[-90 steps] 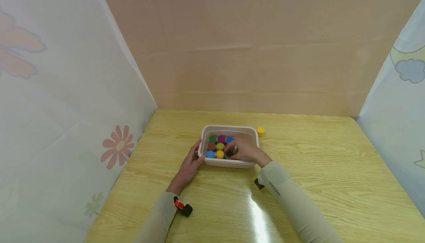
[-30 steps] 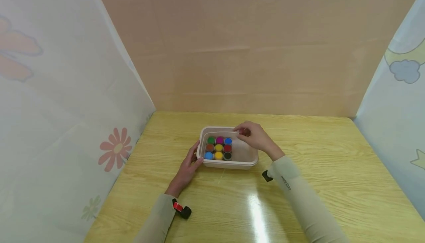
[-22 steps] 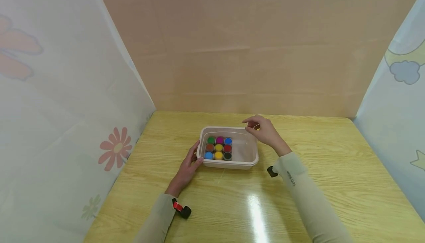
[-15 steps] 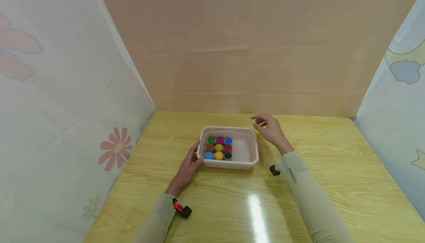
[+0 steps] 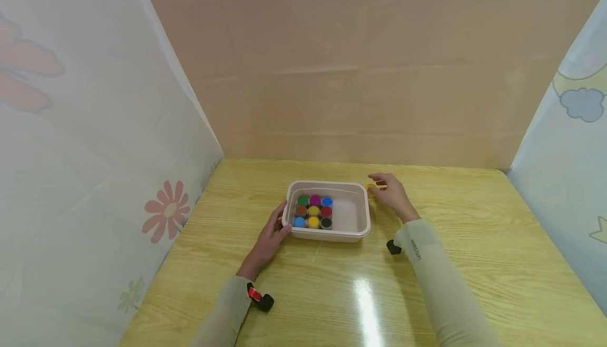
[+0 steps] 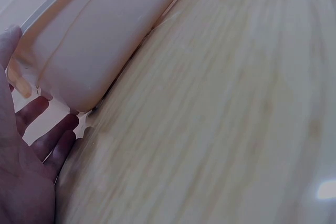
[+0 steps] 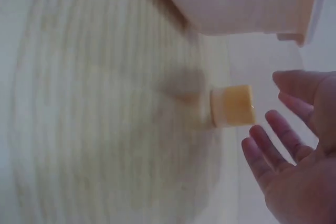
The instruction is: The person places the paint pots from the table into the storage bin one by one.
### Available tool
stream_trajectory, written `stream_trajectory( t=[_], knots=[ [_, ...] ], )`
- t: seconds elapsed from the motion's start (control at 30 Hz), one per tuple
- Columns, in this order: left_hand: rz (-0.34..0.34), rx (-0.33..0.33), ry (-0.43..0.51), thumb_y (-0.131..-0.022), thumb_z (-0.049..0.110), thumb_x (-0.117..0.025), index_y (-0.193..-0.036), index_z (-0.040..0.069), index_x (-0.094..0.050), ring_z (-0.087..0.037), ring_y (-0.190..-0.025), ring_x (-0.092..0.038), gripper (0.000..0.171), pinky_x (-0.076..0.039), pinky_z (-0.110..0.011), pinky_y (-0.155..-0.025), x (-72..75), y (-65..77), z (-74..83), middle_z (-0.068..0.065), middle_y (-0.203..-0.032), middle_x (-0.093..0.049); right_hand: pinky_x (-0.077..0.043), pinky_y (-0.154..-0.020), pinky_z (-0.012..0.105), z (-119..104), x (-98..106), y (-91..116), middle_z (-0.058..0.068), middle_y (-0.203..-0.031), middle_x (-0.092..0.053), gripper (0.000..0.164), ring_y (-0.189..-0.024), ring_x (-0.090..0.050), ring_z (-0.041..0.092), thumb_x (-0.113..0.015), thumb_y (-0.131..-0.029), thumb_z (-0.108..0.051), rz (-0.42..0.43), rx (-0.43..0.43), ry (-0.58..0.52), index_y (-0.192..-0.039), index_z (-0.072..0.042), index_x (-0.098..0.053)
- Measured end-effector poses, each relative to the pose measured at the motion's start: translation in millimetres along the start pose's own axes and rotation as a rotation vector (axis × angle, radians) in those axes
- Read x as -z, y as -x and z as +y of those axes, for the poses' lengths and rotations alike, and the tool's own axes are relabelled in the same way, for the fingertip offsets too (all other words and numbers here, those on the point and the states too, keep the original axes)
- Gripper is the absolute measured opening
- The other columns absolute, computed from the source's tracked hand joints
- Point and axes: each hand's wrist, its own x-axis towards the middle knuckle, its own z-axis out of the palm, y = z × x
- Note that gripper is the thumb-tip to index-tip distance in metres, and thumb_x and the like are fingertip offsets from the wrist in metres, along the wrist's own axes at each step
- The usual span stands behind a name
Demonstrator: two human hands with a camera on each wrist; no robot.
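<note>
A pale pink plastic box stands on the table, with several small jars with coloured lids packed in rows at its left end. My left hand grips the box's left end, thumb at the rim and fingers along the end wall. Just beyond the box's right end, a small jar with a yellow lid stands upright on the table. My right hand is right by that jar, thumb and fingers spread apart; in the right wrist view the fingertips reach around its lid without closing on it.
The wooden table runs on both sides of the box. A brown backdrop rises behind it, and patterned white sheets hang at left and right. The right part of the box shows its bare floor.
My right hand has left the black-lidded jar in the box, passed over the right rim and come down beside the yellow-lidded jar. My left hand stays at the box's left end.
</note>
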Motion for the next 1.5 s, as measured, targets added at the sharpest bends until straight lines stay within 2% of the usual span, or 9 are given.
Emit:
stream_trajectory(
  t=[0.2, 0.37, 0.57, 0.67, 0.9, 1.13, 1.37, 1.5],
  knots=[
    [0.006, -0.009, -0.002, -0.109, 0.019, -0.053, -0.167, 0.022, -0.019, -0.038, -0.151, -0.037, 0.067, -0.031, -0.058, -0.121, -1.4, -0.4, 2.2, -0.017, -0.169, -0.028, -0.045, -0.110, 0.059, 9, -8, 0, 0.029, -0.147, -0.047, 0.048, -0.133, -0.050, 0.048, -0.063, -0.102, -0.009, -0.028, -0.081, -0.022, -0.148, 0.001, -0.052],
    [-0.006, 0.003, -0.013, -0.109, 0.019, -0.053, -0.167, 0.021, -0.020, -0.038, -0.151, -0.037, 0.067, -0.031, -0.056, -0.121, 0.6, -0.6, 3.6, -0.017, -0.169, -0.028, -0.046, -0.108, 0.057, 14, -11, -2, 0.028, -0.149, -0.048, 0.046, -0.130, -0.052, 0.046, -0.063, -0.103, -0.011, -0.040, -0.108, 0.004, -0.147, 0.001, -0.054],
    [0.000, 0.013, -0.025, -0.110, 0.021, -0.051, -0.168, 0.024, -0.015, -0.037, -0.152, -0.035, 0.068, -0.031, -0.056, -0.121, -0.6, -7.0, -20.3, -0.016, -0.170, -0.024, -0.048, -0.105, 0.054, 17, -12, -4, 0.026, -0.147, -0.051, 0.043, -0.126, -0.055, 0.042, -0.063, -0.103, -0.013, -0.042, -0.138, 0.021, -0.143, 0.000, -0.057],
    [0.019, 0.005, -0.021, -0.110, 0.023, -0.051, -0.168, 0.029, -0.016, -0.036, -0.151, -0.036, 0.067, -0.030, -0.057, -0.121, -1.9, -8.6, -28.8, -0.014, -0.170, -0.027, -0.049, -0.103, 0.053, 17, -11, -4, 0.025, -0.145, -0.053, 0.042, -0.125, -0.056, 0.041, -0.063, -0.103, -0.013, -0.043, -0.140, 0.017, -0.142, 0.000, -0.058],
    [0.047, -0.033, -0.016, -0.109, 0.025, -0.055, -0.164, 0.040, -0.024, -0.032, -0.147, -0.043, 0.064, -0.033, -0.057, -0.119, -2.3, -7.1, -30.5, -0.008, -0.165, -0.036, -0.052, -0.093, 0.043, 16, -10, -4, 0.025, -0.143, -0.055, 0.041, -0.121, -0.058, 0.038, -0.063, -0.104, -0.015, -0.056, -0.144, 0.014, -0.142, 0.000, -0.058],
    [0.043, -0.050, -0.033, -0.109, 0.025, -0.054, -0.164, 0.040, -0.023, -0.033, -0.146, -0.044, 0.065, -0.034, -0.058, -0.118, -2.3, -6.6, -30.9, -0.009, -0.164, -0.037, -0.054, -0.089, 0.039, 17, -8, -1, 0.024, -0.140, -0.057, 0.041, -0.119, -0.060, 0.037, -0.062, -0.104, -0.015, -0.051, -0.151, 0.010, -0.142, 0.000, -0.057],
    [0.041, -0.046, -0.024, -0.109, 0.023, -0.053, -0.165, 0.036, -0.022, -0.033, -0.148, -0.042, 0.065, -0.032, -0.058, -0.119, -1.9, -7.3, -32.8, -0.011, -0.165, -0.035, -0.053, -0.094, 0.043, 16, -3, 2, 0.025, -0.142, -0.056, 0.042, -0.121, -0.059, 0.039, -0.060, -0.105, -0.016, -0.038, -0.159, 0.003, -0.143, 0.000, -0.056],
    [0.045, -0.048, -0.033, -0.109, 0.025, -0.054, -0.164, 0.038, -0.022, -0.033, -0.147, -0.043, 0.065, -0.033, -0.058, -0.119, -1.9, -7.3, -32.7, -0.010, -0.165, -0.036, -0.052, -0.097, 0.046, 16, 0, 4, 0.026, -0.139, -0.057, 0.042, -0.122, -0.059, 0.040, -0.059, -0.105, -0.016, -0.030, -0.145, 0.009, -0.143, 0.002, -0.056]
  ],
)
